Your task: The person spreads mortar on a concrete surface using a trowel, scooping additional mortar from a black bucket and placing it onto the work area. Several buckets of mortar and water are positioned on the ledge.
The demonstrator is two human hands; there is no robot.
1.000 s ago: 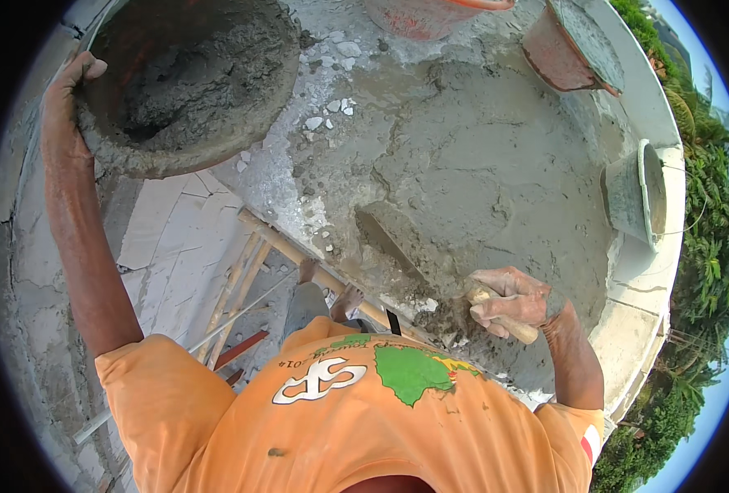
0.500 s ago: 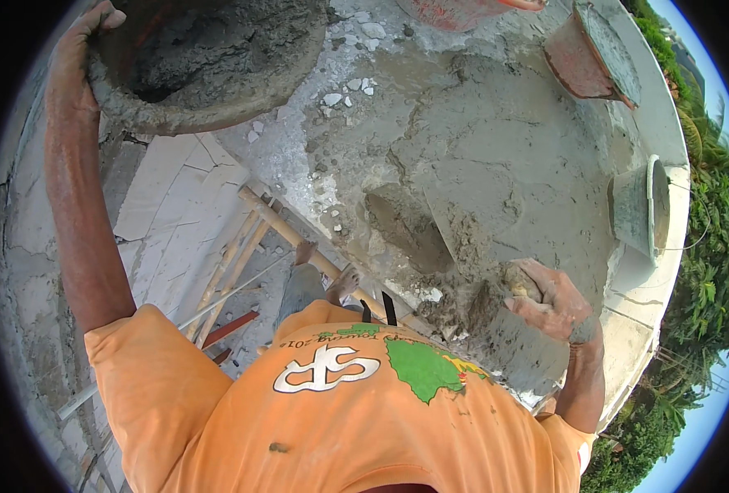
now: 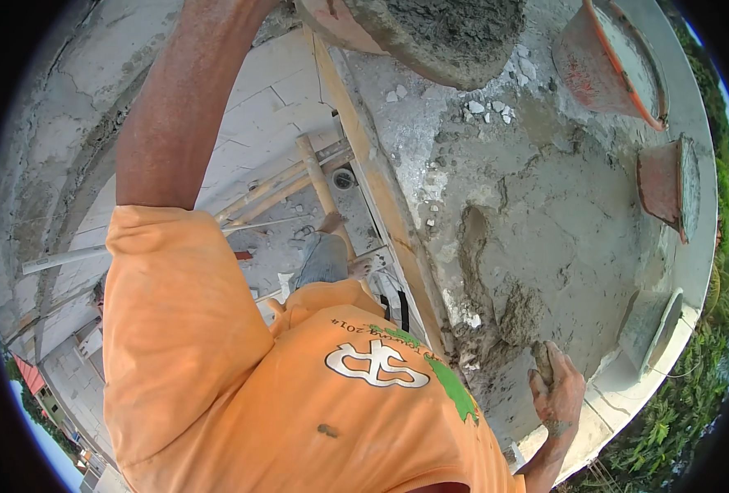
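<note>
Wet grey mortar point(image 3: 578, 222) lies over much of the raised surface, which is bounded on the outer side by a curved pale wall point(image 3: 686, 322), and behind this wall stand green trees point(image 3: 668, 419). Near the lower end of the mortar, the person's right hand point(image 3: 558, 391) is closed around a short handle point(image 3: 542, 360), smeared with grey; what is fixed to this handle I cannot tell. Just beyond the hand, a rough heap point(image 3: 522, 314) rises from the mortar, and to its left runs a long hollow point(image 3: 473, 238). The left arm point(image 3: 188, 99) reaches up to the top edge, where the left hand is outside the view, so I cannot tell if it grasps anything. To the right of this arm is a large basin point(image 3: 455, 80) with dark mortar inside, cut by the same edge. White stone pieces point(image 3: 476, 107) lie just below it. Along the wall side are a red basin with an orange rim point(image 3: 584, 70), a smaller reddish container point(image 3: 658, 182) and a grey-green bucket point(image 3: 642, 330), tilted.
</note>
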